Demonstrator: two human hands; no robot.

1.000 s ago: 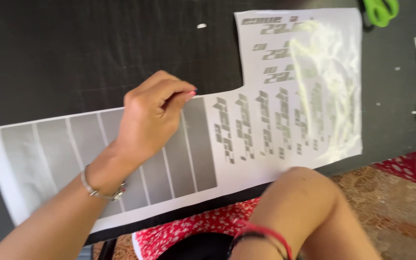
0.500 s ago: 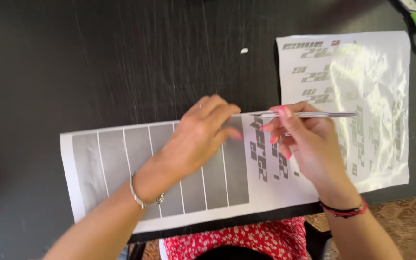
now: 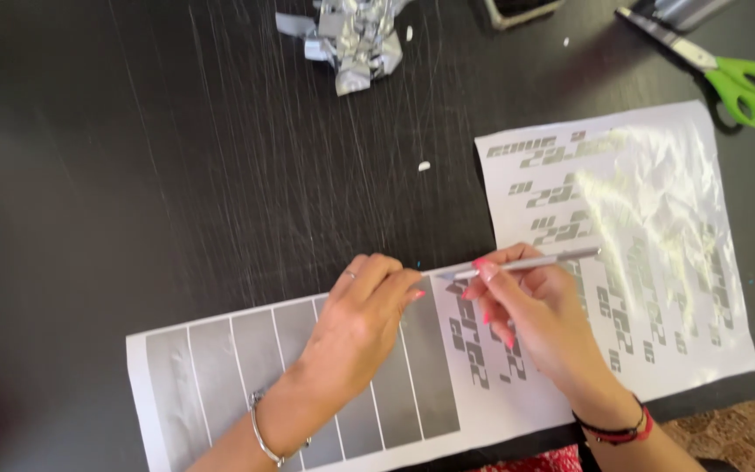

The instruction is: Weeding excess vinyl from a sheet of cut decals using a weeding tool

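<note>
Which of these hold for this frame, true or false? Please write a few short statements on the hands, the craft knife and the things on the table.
1. The right hand holds a slim silver craft knife. True.
2. The left hand lies flat on the bare black table. False: it presses on the white sheet with grey stripes.
3. Green-handled scissors lie at the upper right. True.
4. The crumpled silver foil lies on the sheet. False: it lies on the table at the top.

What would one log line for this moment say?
left hand: flat on sticker sheet | right hand: holds craft knife, tip at sheet's top edge | scissors: idle, far right
</note>
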